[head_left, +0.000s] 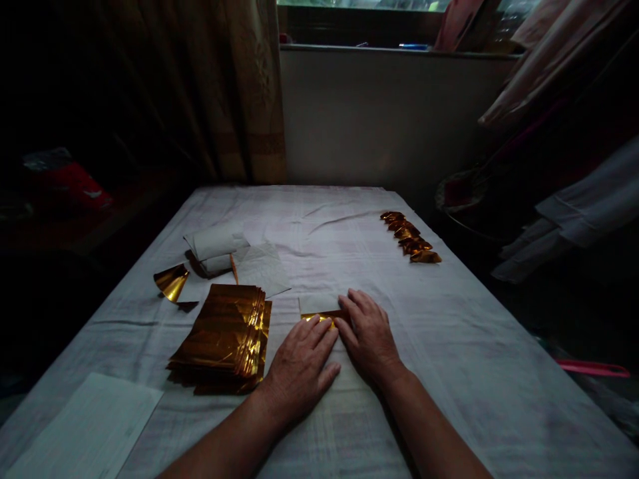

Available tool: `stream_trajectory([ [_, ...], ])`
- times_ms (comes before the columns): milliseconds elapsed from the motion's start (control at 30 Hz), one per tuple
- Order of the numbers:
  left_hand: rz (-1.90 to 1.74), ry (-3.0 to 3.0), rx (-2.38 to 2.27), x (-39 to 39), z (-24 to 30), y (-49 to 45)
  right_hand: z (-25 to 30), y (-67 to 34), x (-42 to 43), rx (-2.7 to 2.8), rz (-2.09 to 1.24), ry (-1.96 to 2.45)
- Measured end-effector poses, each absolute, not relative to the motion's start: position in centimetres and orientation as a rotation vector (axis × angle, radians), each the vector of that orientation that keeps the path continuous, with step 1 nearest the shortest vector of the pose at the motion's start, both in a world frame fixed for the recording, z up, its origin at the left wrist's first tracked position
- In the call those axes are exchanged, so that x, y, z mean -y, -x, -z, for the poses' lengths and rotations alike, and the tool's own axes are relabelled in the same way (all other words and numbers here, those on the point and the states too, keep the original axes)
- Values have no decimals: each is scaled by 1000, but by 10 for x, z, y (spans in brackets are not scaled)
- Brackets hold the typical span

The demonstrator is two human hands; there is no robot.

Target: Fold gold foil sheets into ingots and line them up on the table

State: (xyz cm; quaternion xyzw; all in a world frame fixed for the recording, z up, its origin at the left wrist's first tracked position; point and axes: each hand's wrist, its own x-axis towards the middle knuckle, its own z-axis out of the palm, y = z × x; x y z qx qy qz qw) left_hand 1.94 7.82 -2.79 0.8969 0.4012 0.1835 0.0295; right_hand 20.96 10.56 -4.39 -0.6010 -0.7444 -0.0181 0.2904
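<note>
A partly folded sheet of gold foil paper (324, 314) lies on the cloth-covered table, its pale backing showing along the far side. My left hand (305, 359) rests flat over its near edge, fingers stretched out and pressing down. At its right end, my right hand (370, 331) lies on the sheet with fingers extended, covering that end. Left of my left hand stands a thick stack of gold foil sheets (219, 332). Several folded gold pieces (407, 237) sit in a row at the table's far right.
Behind the stack lie loose pale papers (262, 263) and a curled foil scrap (172, 283). A white sheet (84, 429) is at the near left. Curtains (239, 86) hang beyond the table (479, 372), and clothes (594, 199) hang at right.
</note>
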Motion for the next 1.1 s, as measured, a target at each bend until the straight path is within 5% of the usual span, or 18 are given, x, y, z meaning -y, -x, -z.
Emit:
stream_trajectory([
  [1100, -334, -2759, -1529, -80, -7, -11, 37, -210, -107, 2030, -83, 1700],
])
